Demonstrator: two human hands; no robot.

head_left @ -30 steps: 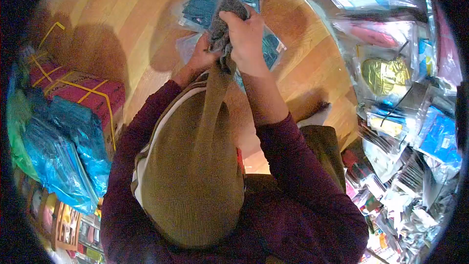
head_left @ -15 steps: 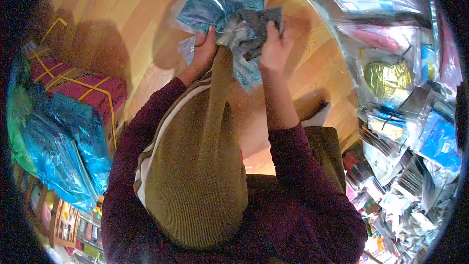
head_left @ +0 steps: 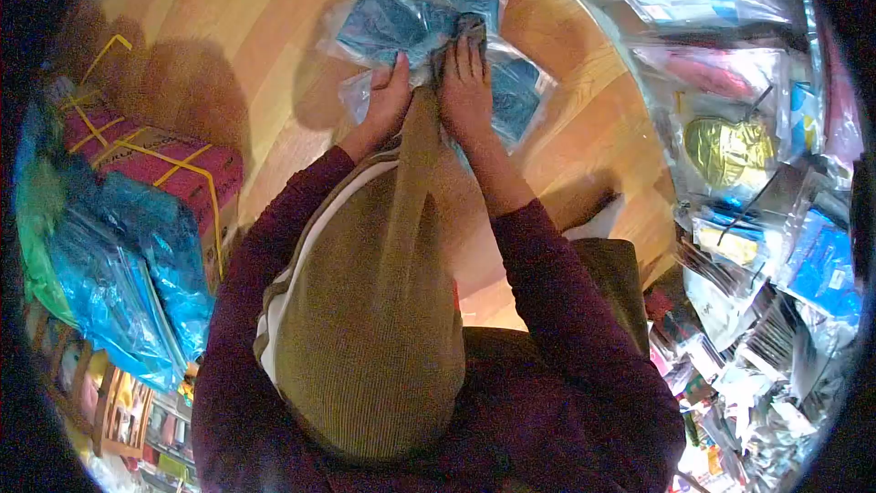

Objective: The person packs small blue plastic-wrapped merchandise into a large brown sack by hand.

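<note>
My left hand (head_left: 387,99) pinches the edge of a clear plastic bag (head_left: 394,20) with teal cloth inside, low over the wooden floor (head_left: 228,27). My right hand (head_left: 466,82) lies flat beside it, fingers stretched out and pressing on the bag. A dark grey cloth (head_left: 472,26) shows only as a small patch at its fingertips. A second clear bag with teal contents (head_left: 518,96) lies just right of that hand. An olive corduroy bag (head_left: 365,329) hangs at my chest, and its strap runs up between my wrists.
A red cardboard box with yellow straps (head_left: 160,164) stands at the left, with blue plastic bags (head_left: 119,283) heaped in front of it. Along the right edge lies a big pile of packaged goods (head_left: 748,173) in clear wrappers. Bare wooden floor lies around the bags.
The grey cloth, first held up in both hands, has gone down into the clear bag. My right hand has moved left and flattened onto it. My left hand keeps the bag's edge.
</note>
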